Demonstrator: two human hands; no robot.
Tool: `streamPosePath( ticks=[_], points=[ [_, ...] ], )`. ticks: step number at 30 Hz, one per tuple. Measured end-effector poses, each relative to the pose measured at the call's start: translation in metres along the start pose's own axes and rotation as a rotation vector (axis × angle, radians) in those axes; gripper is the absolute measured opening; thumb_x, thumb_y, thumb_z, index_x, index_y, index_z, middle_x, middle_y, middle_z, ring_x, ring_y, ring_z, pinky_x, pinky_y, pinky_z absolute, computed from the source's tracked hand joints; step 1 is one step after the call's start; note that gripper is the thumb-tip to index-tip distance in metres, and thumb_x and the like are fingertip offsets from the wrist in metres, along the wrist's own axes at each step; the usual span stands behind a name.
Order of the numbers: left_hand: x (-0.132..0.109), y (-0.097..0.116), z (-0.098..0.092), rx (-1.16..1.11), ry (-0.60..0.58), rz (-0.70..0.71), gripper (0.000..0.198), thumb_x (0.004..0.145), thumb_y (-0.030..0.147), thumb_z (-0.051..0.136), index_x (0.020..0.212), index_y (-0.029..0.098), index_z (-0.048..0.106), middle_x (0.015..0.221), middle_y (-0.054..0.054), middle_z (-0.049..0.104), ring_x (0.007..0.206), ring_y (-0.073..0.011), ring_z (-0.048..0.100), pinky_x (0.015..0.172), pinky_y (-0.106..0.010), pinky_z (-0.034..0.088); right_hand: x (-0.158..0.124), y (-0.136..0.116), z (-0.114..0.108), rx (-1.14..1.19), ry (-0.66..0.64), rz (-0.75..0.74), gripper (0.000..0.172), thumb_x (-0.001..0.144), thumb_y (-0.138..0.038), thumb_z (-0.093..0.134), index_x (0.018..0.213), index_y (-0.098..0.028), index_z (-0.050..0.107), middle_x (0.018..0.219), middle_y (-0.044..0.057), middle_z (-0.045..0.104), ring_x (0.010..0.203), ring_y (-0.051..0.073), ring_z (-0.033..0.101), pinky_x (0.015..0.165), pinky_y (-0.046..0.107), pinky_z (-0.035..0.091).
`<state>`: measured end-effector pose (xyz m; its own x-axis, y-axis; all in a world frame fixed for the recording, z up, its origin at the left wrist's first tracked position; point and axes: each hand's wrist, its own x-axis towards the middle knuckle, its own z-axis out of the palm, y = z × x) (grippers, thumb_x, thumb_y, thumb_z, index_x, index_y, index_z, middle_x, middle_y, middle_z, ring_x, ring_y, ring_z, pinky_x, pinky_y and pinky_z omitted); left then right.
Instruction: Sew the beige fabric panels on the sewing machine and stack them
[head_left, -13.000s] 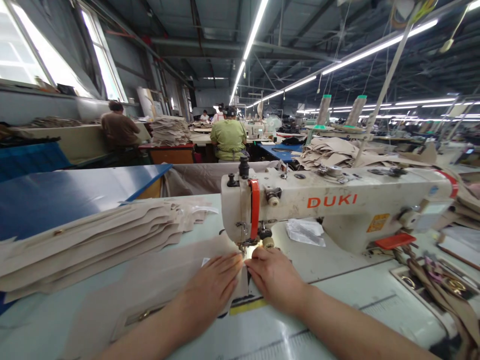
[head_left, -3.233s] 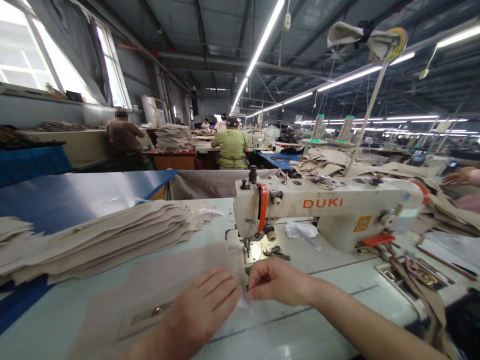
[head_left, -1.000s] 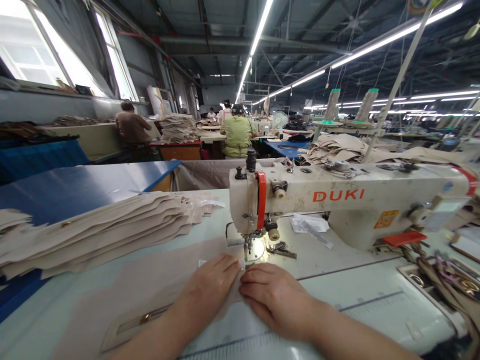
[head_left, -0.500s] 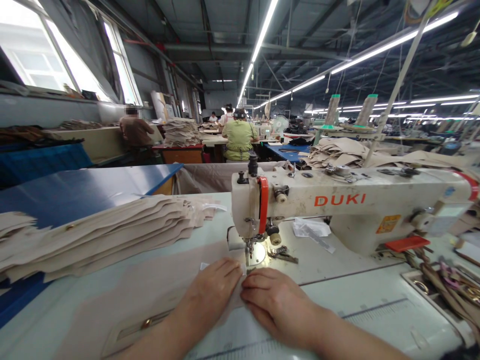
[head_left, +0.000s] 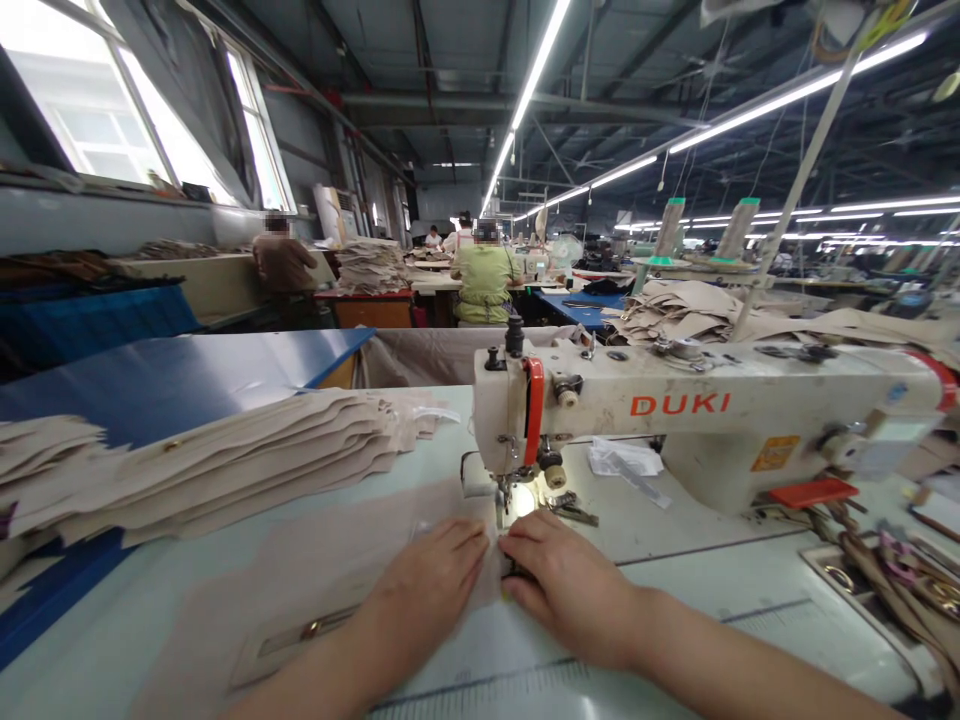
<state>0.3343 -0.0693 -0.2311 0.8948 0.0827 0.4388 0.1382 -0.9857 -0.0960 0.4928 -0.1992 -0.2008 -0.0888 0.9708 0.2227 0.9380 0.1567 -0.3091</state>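
Observation:
A thin beige fabric piece (head_left: 330,545) lies on the pale table, with a zipped slot (head_left: 311,630) in it. My left hand (head_left: 435,575) rests flat on this fabric, fingers close together and pointing at the needle area. My right hand (head_left: 562,575) is curled at the fabric's right edge, just in front of the presser foot (head_left: 505,495). Between its thumb and fingers shows a small dark thing, too hidden to name. The white sewing machine (head_left: 600,400) marked DUKI stands ahead, its lamp lighting the needle plate.
Stacked beige fabric pieces (head_left: 262,460) lie at the left. Behind the needle are white paper scraps (head_left: 626,460). A tray (head_left: 847,585) with straps and metal rings is set in at the right. Co-workers sit farther back, one in a yellow-green top (head_left: 486,275).
My right hand has moved slightly forward and right; a dark thing now shows between its thumb and fingers. My left hand stays on the fabric. The view has shifted slightly.

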Motion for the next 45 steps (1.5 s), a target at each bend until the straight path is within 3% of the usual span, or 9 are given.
streamPosePath(
  ticks=[5,14,29,45],
  points=[
    [-0.011,-0.001,0.003,-0.029,0.039,-0.055,0.034,0.091,0.015,0.043,0.119,0.017,0.063,0.118,-0.009,0.068,0.109,-0.0219,0.064,0.098,-0.038,0.051,0.014,0.007,0.002,-0.149,0.001,-0.047,0.013,0.092,-0.022,0.056,0.098,-0.015,0.065,0.092,0.008,0.063,0.093,0.023,0.055,0.087,0.034,0.045],
    [-0.011,0.001,0.004,-0.048,0.026,-0.016,0.034,0.093,0.017,0.043,0.122,0.014,0.062,0.121,-0.011,0.067,0.111,-0.0227,0.063,0.099,-0.041,0.050,0.014,0.019,0.011,-0.214,0.101,-0.143,0.016,0.094,-0.018,0.051,0.089,-0.015,0.066,0.084,0.006,0.063,0.084,0.020,0.055,0.083,0.032,0.045],
    [0.014,-0.007,0.014,-0.036,0.064,0.019,0.036,0.095,0.019,0.037,0.123,0.015,0.060,0.121,-0.010,0.067,0.112,-0.0204,0.062,0.099,-0.037,0.048,0.016,0.031,0.014,-0.213,0.179,-0.049,0.018,0.095,-0.017,0.050,0.087,-0.017,0.066,0.085,0.006,0.063,0.084,0.019,0.055,0.078,0.030,0.044],
    [0.013,-0.006,0.020,-0.004,0.100,0.054,0.036,0.097,0.019,0.035,0.122,0.013,0.060,0.121,-0.011,0.067,0.111,-0.0220,0.063,0.098,-0.039,0.050,0.015,0.029,0.012,-0.260,0.158,-0.004,0.016,0.093,-0.017,0.054,0.082,-0.017,0.066,0.082,0.004,0.063,0.080,0.019,0.055,0.075,0.030,0.039]
  ],
)
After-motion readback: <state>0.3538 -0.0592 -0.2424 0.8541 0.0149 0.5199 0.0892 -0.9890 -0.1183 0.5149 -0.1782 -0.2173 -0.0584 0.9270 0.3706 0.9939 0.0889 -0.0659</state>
